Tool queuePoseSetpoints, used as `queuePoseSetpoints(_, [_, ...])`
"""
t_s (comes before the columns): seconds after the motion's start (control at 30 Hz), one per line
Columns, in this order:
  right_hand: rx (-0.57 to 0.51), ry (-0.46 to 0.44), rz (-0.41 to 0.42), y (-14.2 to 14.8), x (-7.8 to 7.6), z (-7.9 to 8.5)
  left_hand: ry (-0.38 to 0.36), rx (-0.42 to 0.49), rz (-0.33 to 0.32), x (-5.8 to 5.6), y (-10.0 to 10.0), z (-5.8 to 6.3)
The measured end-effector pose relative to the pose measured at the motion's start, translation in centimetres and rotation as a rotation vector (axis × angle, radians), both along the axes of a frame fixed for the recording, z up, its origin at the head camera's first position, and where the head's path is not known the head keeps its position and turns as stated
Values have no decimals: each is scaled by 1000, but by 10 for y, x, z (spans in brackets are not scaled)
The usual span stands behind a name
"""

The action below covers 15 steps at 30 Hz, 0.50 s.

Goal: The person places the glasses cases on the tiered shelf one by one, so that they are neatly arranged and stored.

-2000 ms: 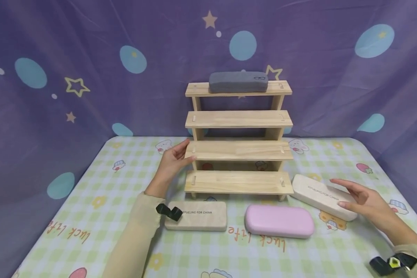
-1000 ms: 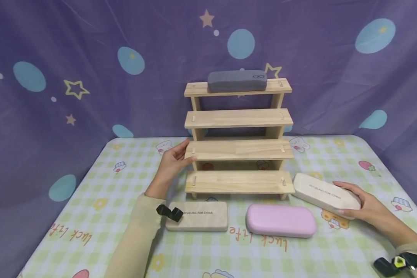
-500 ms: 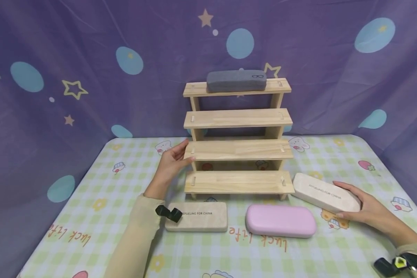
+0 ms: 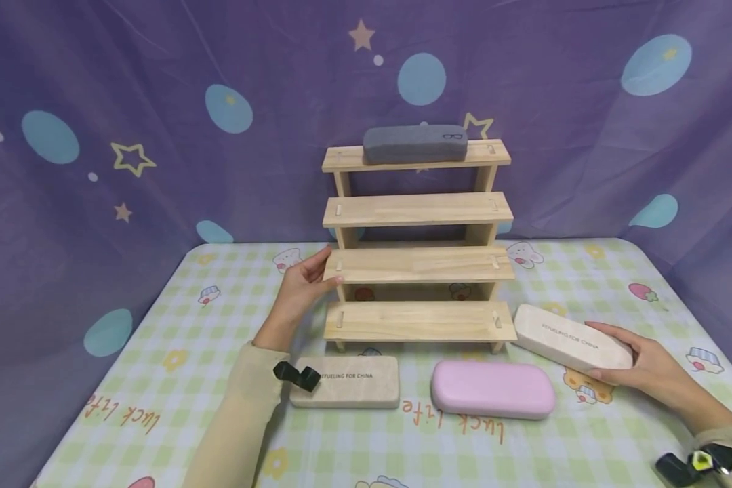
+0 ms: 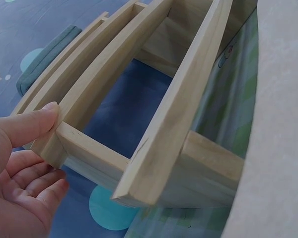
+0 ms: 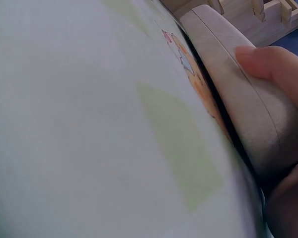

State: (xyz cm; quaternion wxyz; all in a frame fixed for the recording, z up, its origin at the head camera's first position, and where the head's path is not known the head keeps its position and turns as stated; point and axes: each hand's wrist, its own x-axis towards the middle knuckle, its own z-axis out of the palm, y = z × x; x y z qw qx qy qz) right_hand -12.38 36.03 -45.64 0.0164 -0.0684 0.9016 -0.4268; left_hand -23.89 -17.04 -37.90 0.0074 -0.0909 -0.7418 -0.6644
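Note:
My left hand point(image 4: 299, 288) pinches the left end of a shelf board on a four-step wooden stand point(image 4: 419, 320), the second board from the bottom. In the left wrist view the thumb point(image 5: 37, 122) lies on top of that board end. On the right, my right hand point(image 4: 640, 362) grips the outer end of a beige glasses case point(image 4: 564, 335) lettered "REFUELING FOR CHINA". The case lies slantwise, its far end close to the stand's lowest board. The right wrist view shows the thumb point(image 6: 268, 67) on its side and a dark strip along its underside.
A grey glasses case point(image 4: 415, 144) rests on the top board. Before the stand lie a second beige case point(image 4: 356, 390), partly behind the left wrist camera, and a pink case point(image 4: 493, 388). A checked cloth point(image 4: 219, 325) covers the table; a purple curtain point(image 4: 293, 41) hangs behind.
Two seconds ago my right hand was loosely spread at the beige case; its fingers have since closed on the outer end, and the case has turned slightly. My left hand keeps its place.

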Motion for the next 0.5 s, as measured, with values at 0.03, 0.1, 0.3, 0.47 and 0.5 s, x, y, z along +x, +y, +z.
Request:
queuePoseSetpoints(0.03, [1, 1, -6, 0, 0, 1, 0, 1, 3, 1, 0, 0])
queuePoseSetpoints(0.1, [8, 3, -18, 0, -1, 2, 2, 3, 3, 1, 0, 0])
queuePoseSetpoints(0.3, [19, 3, -55, 3, -4, 7, 3, 1, -3, 0, 0, 0])
queuePoseSetpoints(0.47, [51, -1, -82, 8, -5, 12, -4, -6, 3, 0, 0, 0])
queuePoseSetpoints(0.5, [58, -3, -85, 9, -6, 13, -4, -7, 2, 0, 0, 1])
